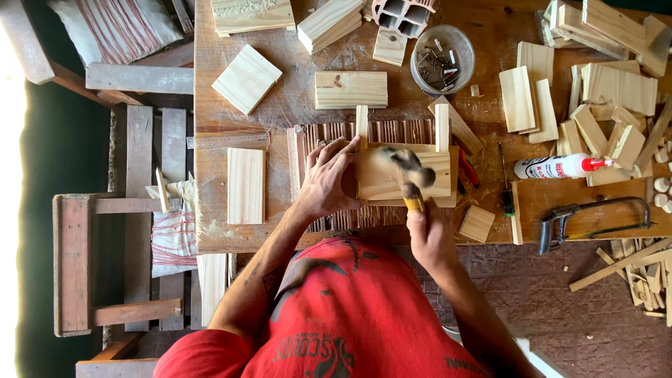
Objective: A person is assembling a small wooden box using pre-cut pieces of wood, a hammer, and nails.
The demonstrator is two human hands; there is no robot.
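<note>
Workbench (280, 112) of worn wood, seen from above, cluttered with offcuts. Small wooden box (402, 175) sits mid-bench on a ribbed mat (392, 131). Left hand (323, 183) spread flat against the box's left side, bracing it. Right hand (428, 234) clenched round a hammer (413, 175), head blurred over the box. Box looks light, stiff, thin-walled softwood; probably splits or slides if struck off-line, so hold low on the side walls, clear of the hammer. Nearby: bowl of nails (442, 59), glue bottle (560, 166), hacksaw (595, 215), red-handled pliers (467, 168), loose boards (246, 185). Two upright slats (442, 126) crowd the far edge.
</note>
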